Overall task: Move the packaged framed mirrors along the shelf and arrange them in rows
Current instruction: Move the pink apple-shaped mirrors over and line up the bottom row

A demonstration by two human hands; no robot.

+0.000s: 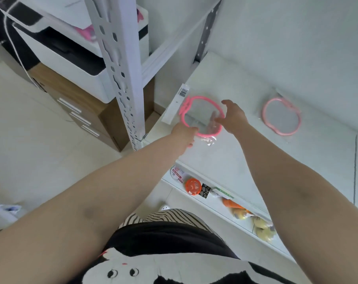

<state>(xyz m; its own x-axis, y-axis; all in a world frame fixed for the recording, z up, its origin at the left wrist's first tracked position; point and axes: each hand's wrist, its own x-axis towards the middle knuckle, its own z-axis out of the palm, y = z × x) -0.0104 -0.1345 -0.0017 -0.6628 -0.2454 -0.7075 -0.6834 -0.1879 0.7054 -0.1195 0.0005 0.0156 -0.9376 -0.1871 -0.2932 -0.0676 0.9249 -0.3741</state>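
Note:
Two pink-framed round mirrors in clear plastic wrap lie on the white shelf [225, 156]. The nearer mirror [196, 117] sits at the shelf's left end, with a white barcode card on its far left side. My left hand [184, 136] grips its near rim and wrapping. My right hand [233, 115] is at the mirror's right rim, fingers spread and touching the frame. The second mirror [281, 117] lies flat further right, near the back wall, with neither hand on it.
A white perforated shelf post [120, 74] stands just left of the mirror. A lower shelf holds an orange lid [192, 186] and small packaged toys [262, 226]. Left of the rack stand a printer [71, 54] and a wooden drawer unit [77, 107].

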